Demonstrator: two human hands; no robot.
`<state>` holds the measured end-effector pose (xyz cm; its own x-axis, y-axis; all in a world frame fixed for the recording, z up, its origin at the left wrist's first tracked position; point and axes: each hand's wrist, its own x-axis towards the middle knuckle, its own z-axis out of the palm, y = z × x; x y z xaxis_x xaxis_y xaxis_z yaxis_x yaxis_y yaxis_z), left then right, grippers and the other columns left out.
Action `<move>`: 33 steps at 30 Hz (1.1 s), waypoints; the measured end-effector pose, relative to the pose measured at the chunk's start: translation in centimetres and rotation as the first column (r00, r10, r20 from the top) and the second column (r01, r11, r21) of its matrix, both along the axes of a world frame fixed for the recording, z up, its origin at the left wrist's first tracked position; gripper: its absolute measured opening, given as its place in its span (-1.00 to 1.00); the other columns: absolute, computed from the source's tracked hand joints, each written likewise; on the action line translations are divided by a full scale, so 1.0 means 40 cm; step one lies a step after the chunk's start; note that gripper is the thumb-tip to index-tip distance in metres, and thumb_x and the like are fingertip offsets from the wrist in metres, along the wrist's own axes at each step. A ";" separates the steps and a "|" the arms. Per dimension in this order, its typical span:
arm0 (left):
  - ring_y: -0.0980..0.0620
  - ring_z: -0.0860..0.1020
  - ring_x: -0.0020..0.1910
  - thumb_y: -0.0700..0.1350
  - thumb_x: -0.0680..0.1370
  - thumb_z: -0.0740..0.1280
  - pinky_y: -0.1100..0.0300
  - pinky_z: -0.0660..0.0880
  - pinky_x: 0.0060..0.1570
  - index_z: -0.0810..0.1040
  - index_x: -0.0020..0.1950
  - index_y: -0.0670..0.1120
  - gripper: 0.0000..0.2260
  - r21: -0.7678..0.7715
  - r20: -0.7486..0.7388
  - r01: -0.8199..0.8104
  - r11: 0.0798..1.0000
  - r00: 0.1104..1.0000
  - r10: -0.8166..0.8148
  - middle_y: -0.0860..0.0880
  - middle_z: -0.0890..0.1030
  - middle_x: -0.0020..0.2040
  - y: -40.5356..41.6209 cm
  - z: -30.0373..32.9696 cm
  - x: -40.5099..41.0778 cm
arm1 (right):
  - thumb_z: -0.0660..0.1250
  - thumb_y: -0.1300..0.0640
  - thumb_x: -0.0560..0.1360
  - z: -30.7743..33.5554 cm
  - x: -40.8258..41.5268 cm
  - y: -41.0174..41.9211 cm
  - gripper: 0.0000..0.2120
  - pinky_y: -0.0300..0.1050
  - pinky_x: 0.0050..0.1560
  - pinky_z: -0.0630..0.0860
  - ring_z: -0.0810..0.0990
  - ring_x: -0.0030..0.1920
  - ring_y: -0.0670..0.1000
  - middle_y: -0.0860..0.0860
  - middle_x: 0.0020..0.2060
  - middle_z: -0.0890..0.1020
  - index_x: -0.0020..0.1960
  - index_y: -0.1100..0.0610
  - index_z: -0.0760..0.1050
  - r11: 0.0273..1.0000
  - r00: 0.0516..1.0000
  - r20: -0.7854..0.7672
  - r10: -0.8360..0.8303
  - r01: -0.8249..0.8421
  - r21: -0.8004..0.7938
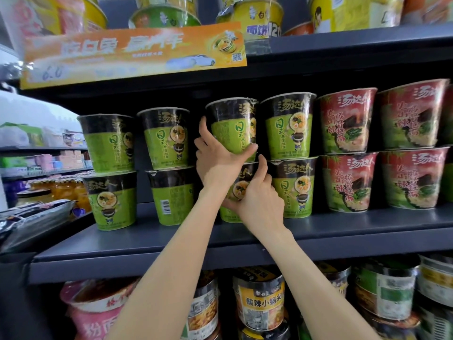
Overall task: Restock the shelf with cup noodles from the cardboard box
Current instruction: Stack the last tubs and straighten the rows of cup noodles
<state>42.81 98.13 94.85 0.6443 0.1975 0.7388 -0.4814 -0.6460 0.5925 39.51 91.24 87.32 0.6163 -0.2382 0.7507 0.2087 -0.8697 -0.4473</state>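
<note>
Eight green-and-black paper cup noodles now stand two-high in four stacks on the dark metal shelf (152,239), so the green row looks nearly filled. The left hand (215,158) grips the upper cup (232,126) of the third stack, at 12 o'clock above the lower cup (239,185), which the right hand (259,195) grips to steady it. The cardboard box is out of view, so what remains cannot be judged.
</note>
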 end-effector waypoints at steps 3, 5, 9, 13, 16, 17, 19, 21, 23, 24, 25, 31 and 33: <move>-0.12 0.46 0.25 0.26 0.28 0.48 -0.01 0.43 0.14 -0.05 0.49 0.08 -0.03 -0.053 -0.048 0.144 0.988 0.988 -0.146 -0.05 0.35 0.40 0.029 0.010 0.011 | 0.47 -0.25 0.30 0.004 0.006 -0.005 0.15 -0.02 -0.10 0.46 0.57 0.13 0.15 0.13 0.26 0.42 0.52 0.13 -0.23 1.000 1.000 -0.026 0.015 -0.015 -0.002; -0.04 0.47 0.23 0.21 0.29 0.51 0.06 0.41 0.18 0.03 0.47 0.09 -0.08 -0.115 -0.054 0.274 0.955 0.958 -0.282 0.02 0.44 0.32 0.060 0.013 0.017 | 0.47 -0.22 0.32 0.005 0.006 -0.010 0.14 -0.04 -0.11 0.43 0.57 0.13 0.16 0.13 0.27 0.42 0.52 0.13 -0.25 0.999 0.999 -0.035 0.032 -0.032 0.002; 0.16 0.45 0.07 0.11 0.37 0.48 0.38 0.34 -0.04 0.16 0.46 0.06 -0.23 -0.164 -0.072 0.439 0.883 0.888 -0.455 0.13 0.46 0.14 0.098 0.008 0.020 | 0.45 -0.22 0.34 0.002 0.001 -0.014 0.11 -0.04 -0.11 0.43 0.58 0.11 0.17 0.12 0.29 0.42 0.53 0.15 -0.22 0.999 0.999 -0.027 0.037 -0.037 -0.006; 0.13 0.48 0.14 0.11 0.38 0.47 0.30 0.37 0.06 0.17 0.48 0.06 -0.24 -0.172 -0.074 0.484 0.858 0.862 -0.501 0.07 0.50 0.24 0.102 0.003 0.032 | 0.45 -0.22 0.34 0.004 0.000 -0.016 0.10 0.00 -0.04 0.47 0.58 0.11 0.17 0.12 0.30 0.42 0.53 0.16 -0.20 0.999 0.999 -0.035 0.035 -0.035 -0.001; 0.08 0.48 0.23 0.16 0.36 0.47 0.17 0.41 0.20 0.16 0.49 0.06 -0.20 -0.142 -0.085 0.463 0.875 0.875 -0.477 0.05 0.49 0.30 0.098 0.002 0.043 | 0.45 -0.23 0.33 0.005 -0.003 -0.017 0.10 0.01 -0.01 0.47 0.59 0.10 0.17 0.11 0.31 0.42 0.53 0.16 -0.19 1.000 0.999 -0.034 0.030 -0.030 0.002; 0.07 0.48 0.24 0.17 0.36 0.47 0.14 0.41 0.24 0.16 0.49 0.06 -0.20 -0.134 -0.087 0.456 0.880 0.879 -0.469 0.05 0.49 0.30 0.097 0.002 0.045 | 0.45 -0.23 0.33 0.005 -0.004 -0.017 0.10 0.01 -0.01 0.47 0.59 0.10 0.17 0.11 0.31 0.43 0.53 0.16 -0.19 1.000 0.999 -0.032 0.029 -0.029 0.001; 0.07 0.47 0.26 0.16 0.37 0.46 0.11 0.40 0.27 0.16 0.49 0.06 -0.21 -0.120 -0.086 0.448 0.886 0.884 -0.459 0.04 0.49 0.31 0.095 0.000 0.049 | 0.44 -0.22 0.34 0.004 -0.006 -0.018 0.09 -0.02 -0.04 0.45 0.59 0.10 0.17 0.11 0.31 0.43 0.53 0.16 -0.19 1.000 0.999 -0.035 0.031 -0.031 0.002; 0.07 0.46 0.26 0.15 0.38 0.45 0.13 0.40 0.26 0.16 0.50 0.05 -0.22 -0.108 -0.085 0.445 0.889 0.887 -0.455 0.03 0.48 0.32 0.095 -0.001 0.051 | 0.44 -0.21 0.36 0.003 -0.006 -0.017 0.08 -0.05 -0.09 0.41 0.59 0.10 0.17 0.10 0.31 0.43 0.53 0.15 -0.20 0.999 0.998 -0.043 0.037 -0.037 0.005; 0.07 0.46 0.26 0.15 0.39 0.44 0.13 0.40 0.26 0.16 0.50 0.05 -0.23 -0.089 -0.078 0.439 0.894 0.892 -0.446 0.03 0.48 0.32 0.096 0.000 0.053 | 0.43 -0.20 0.37 0.003 -0.005 -0.016 0.07 -0.03 -0.07 0.42 0.59 0.11 0.17 0.10 0.30 0.43 0.53 0.15 -0.21 0.999 0.998 -0.049 0.032 -0.032 -0.002; 0.06 0.46 0.27 0.16 0.40 0.44 0.11 0.40 0.27 0.16 0.50 0.04 -0.23 -0.075 -0.075 0.433 0.898 0.896 -0.438 0.02 0.48 0.32 0.095 0.001 0.053 | 0.43 -0.19 0.38 0.002 -0.003 -0.016 0.06 -0.03 -0.06 0.43 0.58 0.11 0.17 0.10 0.30 0.43 0.53 0.15 -0.21 1.000 0.998 -0.052 0.025 -0.026 -0.006; 0.05 0.46 0.28 0.17 0.40 0.43 0.09 0.41 0.28 0.16 0.50 0.04 -0.24 -0.057 -0.074 0.422 0.905 0.902 -0.425 0.02 0.48 0.32 0.095 0.001 0.054 | 0.43 -0.19 0.38 0.001 -0.001 -0.017 0.06 -0.03 -0.06 0.42 0.58 0.10 0.17 0.10 0.30 0.43 0.53 0.16 -0.22 1.000 0.998 -0.053 0.019 -0.020 -0.009; 0.01 0.45 0.30 0.27 0.40 0.36 0.07 0.42 0.28 0.13 0.53 -0.01 -0.19 0.014 -0.119 0.345 0.938 0.932 -0.341 0.00 0.46 0.36 0.092 -0.008 0.041 | 0.39 -0.21 0.41 0.002 -0.010 -0.014 0.06 -0.12 -0.19 0.30 0.60 0.09 0.13 0.11 0.28 0.47 0.53 0.17 -0.28 1.000 0.999 -0.043 -0.002 0.001 -0.030; 0.02 0.44 0.31 0.24 0.44 0.33 0.12 0.43 0.26 0.14 0.53 -0.05 -0.24 0.031 -0.078 0.306 0.951 0.950 -0.303 -0.03 0.41 0.40 0.103 -0.025 0.008 | 0.36 -0.22 0.42 0.005 -0.039 -0.012 0.02 -0.13 -0.25 0.30 0.61 0.03 0.12 0.10 0.23 0.50 0.53 0.18 -0.23 0.997 0.999 0.007 -0.044 0.045 -0.066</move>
<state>43.14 102.27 93.84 0.7204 -0.0465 0.6920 -0.6164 -0.5001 0.6082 37.95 90.76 87.54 0.6016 -0.2148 0.7694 0.1714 -0.9060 -0.3870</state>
